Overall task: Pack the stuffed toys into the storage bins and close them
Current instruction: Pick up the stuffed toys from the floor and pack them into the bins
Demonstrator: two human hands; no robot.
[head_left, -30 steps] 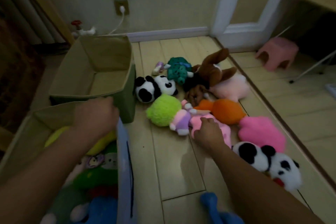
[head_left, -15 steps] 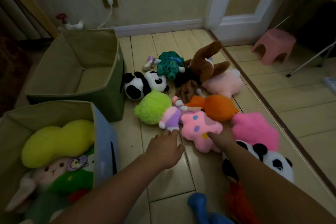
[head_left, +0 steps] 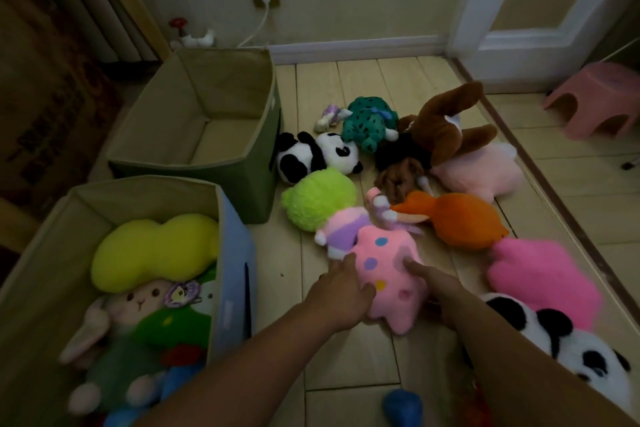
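Two hands on it: left hand & right hand clasp the pink spotted plush from either side on the floor, w/ toy pile just beyond, blue bin half-full at left, green bin behind it.

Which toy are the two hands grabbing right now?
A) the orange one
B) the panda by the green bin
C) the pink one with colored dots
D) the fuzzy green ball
C: the left hand and right hand sit on either side of the pink dotted toy, fingers against it, while the other toys lie untouched on the floor.
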